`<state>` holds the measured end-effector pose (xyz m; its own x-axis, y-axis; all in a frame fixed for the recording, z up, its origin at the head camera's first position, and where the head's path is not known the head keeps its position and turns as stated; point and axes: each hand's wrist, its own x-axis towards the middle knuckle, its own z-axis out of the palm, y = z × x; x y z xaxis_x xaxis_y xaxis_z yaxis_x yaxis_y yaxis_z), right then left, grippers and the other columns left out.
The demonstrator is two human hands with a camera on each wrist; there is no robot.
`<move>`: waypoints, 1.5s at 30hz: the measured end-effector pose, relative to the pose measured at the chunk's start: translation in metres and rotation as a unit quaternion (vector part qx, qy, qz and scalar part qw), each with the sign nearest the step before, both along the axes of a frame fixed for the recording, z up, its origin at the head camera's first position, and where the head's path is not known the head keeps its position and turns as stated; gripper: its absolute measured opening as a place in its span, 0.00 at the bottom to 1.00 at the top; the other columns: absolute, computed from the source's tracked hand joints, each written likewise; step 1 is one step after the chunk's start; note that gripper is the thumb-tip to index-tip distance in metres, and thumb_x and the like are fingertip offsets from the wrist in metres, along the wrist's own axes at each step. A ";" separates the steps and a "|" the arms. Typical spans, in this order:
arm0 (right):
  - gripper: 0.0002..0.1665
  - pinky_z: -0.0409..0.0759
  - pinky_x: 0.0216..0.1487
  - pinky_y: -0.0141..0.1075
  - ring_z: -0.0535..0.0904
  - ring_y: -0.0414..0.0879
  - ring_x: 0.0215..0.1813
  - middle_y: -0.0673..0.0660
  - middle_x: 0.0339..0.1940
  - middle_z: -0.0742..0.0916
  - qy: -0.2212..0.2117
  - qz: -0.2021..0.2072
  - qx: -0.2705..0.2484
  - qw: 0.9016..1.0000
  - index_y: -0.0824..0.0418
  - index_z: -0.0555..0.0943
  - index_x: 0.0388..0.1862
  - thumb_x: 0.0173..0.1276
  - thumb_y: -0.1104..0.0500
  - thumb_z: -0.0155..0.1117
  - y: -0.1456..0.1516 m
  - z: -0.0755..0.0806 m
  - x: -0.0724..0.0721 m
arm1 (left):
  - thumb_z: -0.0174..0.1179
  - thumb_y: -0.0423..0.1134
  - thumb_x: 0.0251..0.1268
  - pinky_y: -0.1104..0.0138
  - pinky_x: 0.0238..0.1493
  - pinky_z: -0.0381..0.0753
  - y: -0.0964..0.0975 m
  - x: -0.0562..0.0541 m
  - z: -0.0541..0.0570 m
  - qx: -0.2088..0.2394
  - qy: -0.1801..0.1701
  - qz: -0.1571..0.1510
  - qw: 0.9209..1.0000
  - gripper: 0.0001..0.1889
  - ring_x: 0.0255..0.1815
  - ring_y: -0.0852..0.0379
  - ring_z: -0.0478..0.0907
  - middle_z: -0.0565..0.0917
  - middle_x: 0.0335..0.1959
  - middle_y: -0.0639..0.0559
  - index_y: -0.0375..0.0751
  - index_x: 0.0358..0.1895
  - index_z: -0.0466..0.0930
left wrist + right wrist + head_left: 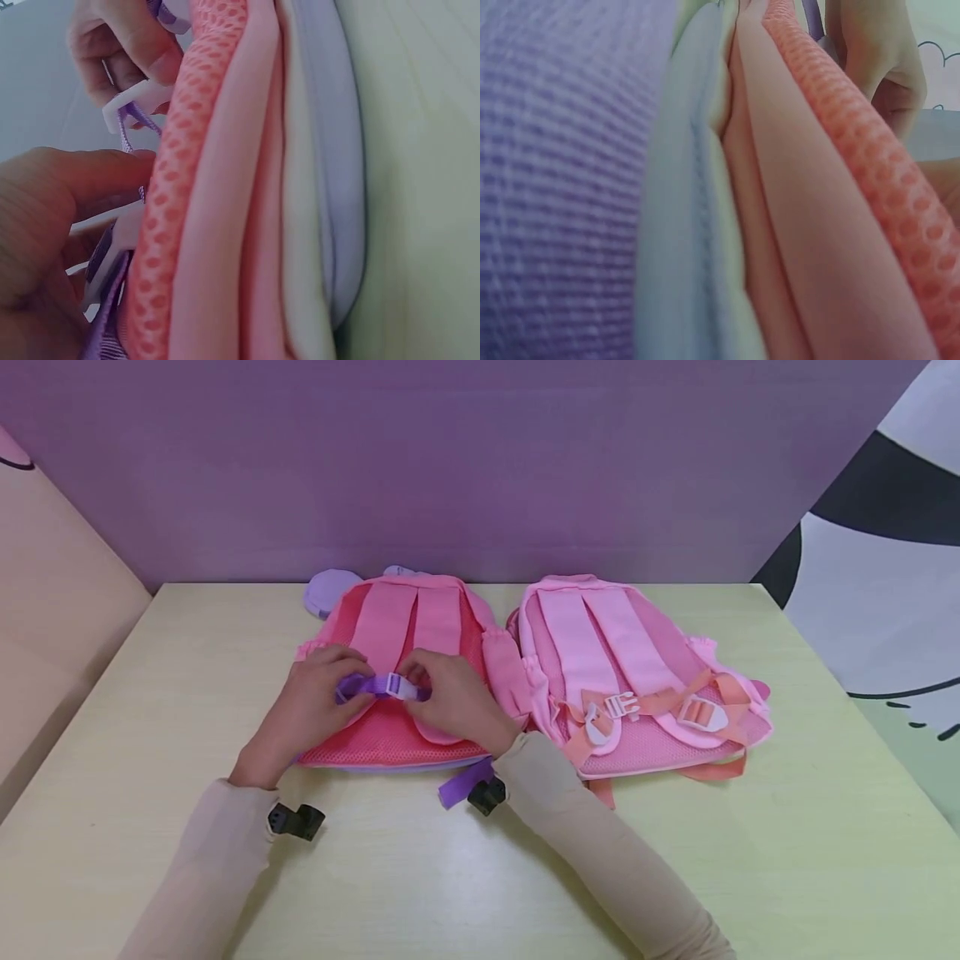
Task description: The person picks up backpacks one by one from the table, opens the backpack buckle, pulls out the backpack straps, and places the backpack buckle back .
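A red-and-pink backpack [390,747] lies on the table with its mesh back and shoulder straps facing up. Over it, my left hand [315,689] grips a purple webbing strap [367,686] between thumb and fingers. My right hand [457,695] pinches the white plastic buckle [401,687] on that strap. In the left wrist view, the right-hand fingers [146,41] hold the buckle [139,101] with purple webbing threaded through it. The left hand [45,217] is beside the mesh edge there. In the right wrist view, the backpack's side [802,195] hides most of the right hand.
A light pink backpack [558,672] with orange straps and a white clip buckle [622,705] lies against the first one's right side. A purple strap end [465,782] hangs off the front. A round lilac piece [330,592] sits behind. The purple wall [480,468] borders the table's back edge.
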<state>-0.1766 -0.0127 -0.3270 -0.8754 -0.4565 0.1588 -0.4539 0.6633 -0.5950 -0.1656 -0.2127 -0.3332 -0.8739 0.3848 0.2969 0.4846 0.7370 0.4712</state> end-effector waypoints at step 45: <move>0.23 0.81 0.43 0.34 0.80 0.47 0.36 0.58 0.38 0.86 -0.002 -0.009 0.010 1.000 0.63 0.72 0.46 0.54 0.65 0.71 -0.005 -0.001 0.006 | 0.72 0.38 0.49 0.51 0.51 0.70 0.012 0.006 -0.006 0.019 0.008 -0.004 1.000 0.21 0.43 0.48 0.79 0.86 0.38 0.45 0.41 0.50 0.84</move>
<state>-0.1704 -0.0176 -0.3281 -0.8840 -0.4439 0.1468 -0.4397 0.6826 -0.5837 -0.1598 -0.2005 -0.3395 -0.8661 0.3799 0.3249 0.4978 0.7144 0.4917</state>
